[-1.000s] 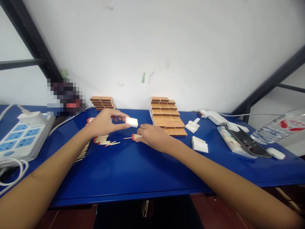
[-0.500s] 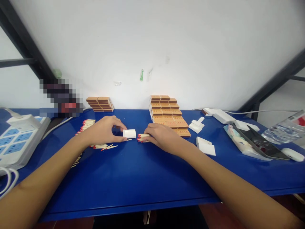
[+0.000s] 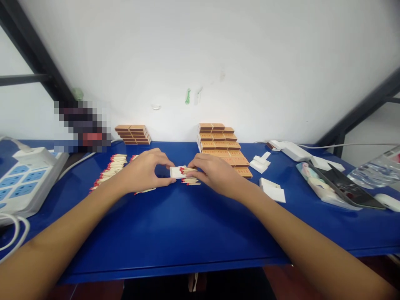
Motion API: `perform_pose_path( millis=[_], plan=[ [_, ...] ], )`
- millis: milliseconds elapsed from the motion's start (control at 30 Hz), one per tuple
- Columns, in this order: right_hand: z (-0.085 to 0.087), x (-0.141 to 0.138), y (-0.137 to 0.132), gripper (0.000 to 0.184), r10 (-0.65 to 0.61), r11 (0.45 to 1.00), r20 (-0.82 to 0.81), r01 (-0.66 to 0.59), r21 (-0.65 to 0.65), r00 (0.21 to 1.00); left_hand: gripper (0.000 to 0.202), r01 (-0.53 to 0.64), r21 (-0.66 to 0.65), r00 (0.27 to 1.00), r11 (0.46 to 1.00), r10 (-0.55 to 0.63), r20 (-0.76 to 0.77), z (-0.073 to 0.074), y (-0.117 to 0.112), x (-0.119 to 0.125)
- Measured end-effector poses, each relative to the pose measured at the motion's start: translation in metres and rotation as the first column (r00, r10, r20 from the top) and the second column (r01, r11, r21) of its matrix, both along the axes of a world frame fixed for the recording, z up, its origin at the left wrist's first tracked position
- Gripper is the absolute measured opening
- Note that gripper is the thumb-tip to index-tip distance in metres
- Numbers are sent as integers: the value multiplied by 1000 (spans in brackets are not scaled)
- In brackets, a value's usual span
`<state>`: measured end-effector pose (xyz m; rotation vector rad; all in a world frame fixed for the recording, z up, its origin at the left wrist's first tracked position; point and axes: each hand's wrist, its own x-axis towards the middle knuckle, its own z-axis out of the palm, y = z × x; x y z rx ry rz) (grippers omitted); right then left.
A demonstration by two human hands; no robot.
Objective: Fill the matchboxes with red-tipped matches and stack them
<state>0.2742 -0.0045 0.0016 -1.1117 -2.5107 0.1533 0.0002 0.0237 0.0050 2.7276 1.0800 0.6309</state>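
My left hand (image 3: 151, 171) grips a small white matchbox tray (image 3: 176, 172) by its left end, thumb at the front and fingers behind. My right hand (image 3: 212, 173) pinches a bunch of matches (image 3: 188, 169); their red heads point left and lie over the tray's right part. Just below them, a few loose matches (image 3: 191, 181) rest on the blue table. To the left, a long row of matches (image 3: 109, 171) is spread out, partly covered by my left forearm. Behind my right hand stand stepped stacks of brown matchboxes (image 3: 220, 146).
A smaller matchbox stack (image 3: 133, 134) stands by the wall. White trays (image 3: 271, 190) and folded white pieces (image 3: 260, 162) lie on the right, near a phone (image 3: 346, 187), a plastic bottle (image 3: 375, 171) and a white mouse (image 3: 389, 202). A power strip (image 3: 29, 183) sits at left.
My right hand has lifted a bunch of matches off the table and brought it left over the tray. The tray and my left hand have shifted slightly right.
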Motion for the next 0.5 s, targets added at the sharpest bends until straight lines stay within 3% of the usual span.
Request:
perform_pose_path(
  millis=[233, 500],
  plan=[
    [-7, -12, 1, 24, 25, 999, 46, -27, 38, 999, 30, 49, -42, 999, 998, -48, 21, 1, -8, 10],
    [-8, -8, -2, 24, 10, 1000, 19, -10, 25, 1000, 32, 51, -62, 997, 997, -48, 57, 1, -6, 8]
  ],
)
